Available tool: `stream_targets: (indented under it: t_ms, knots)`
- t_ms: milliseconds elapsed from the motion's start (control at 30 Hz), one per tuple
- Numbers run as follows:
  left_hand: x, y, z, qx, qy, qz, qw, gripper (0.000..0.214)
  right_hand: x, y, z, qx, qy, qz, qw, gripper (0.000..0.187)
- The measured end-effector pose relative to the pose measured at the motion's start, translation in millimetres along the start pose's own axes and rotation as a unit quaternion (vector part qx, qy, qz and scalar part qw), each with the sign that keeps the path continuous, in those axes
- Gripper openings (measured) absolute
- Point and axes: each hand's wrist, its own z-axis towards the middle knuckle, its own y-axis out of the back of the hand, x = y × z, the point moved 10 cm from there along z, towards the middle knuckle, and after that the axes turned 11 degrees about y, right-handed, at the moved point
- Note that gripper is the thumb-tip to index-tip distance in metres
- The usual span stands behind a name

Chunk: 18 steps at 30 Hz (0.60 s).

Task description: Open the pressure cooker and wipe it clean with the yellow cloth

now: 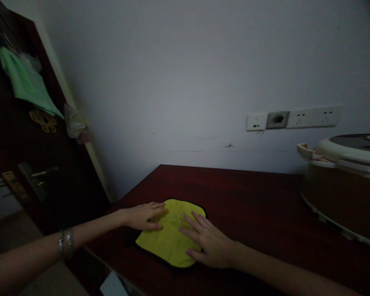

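Observation:
A yellow cloth (172, 238) with a dark edge lies spread on the dark red tabletop (234, 193). On its left side rests my left hand (143, 216), open, with fingers stretched out over the fabric. My right hand (208, 242) lies open on the right side of the cloth, its fingers spread. Neither hand grips the fabric. Two silvery bracelets (65, 242) circle my left wrist.
A large rounded cooker-like appliance (342, 193) stands on the right of the table. Wall sockets (299, 118) sit above the table's back edge. At the left, a dark door (64, 164) carries a green cloth or bag (29, 84) and a handle (45, 172).

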Motion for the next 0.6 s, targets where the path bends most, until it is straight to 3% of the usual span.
stream_targets:
  t_ms: [133,233,433,600]
  knots:
    - [4.7,-37.3,11.3,0.127,0.021,0.007,0.992,0.109,-16.1,-11.2,-5.9,0.025,-0.065,0.006,0.998,0.074]
    - [8.6,-53.9,10.7,0.182,0.053,0.014,0.982,0.127,-19.2,-20.8,-9.9,0.043,-0.075,0.015,0.996,0.073]
    - [15.8,-63.3,11.4,0.193,0.103,0.016,0.976,0.146,-16.7,-24.5,-13.9,0.044,-0.060,0.035,0.997,0.076]
    - [22.4,-62.0,25.8,0.193,0.137,0.052,0.970,0.147,-14.3,-22.2,-16.6,0.034,-0.055,0.045,0.997,0.073]
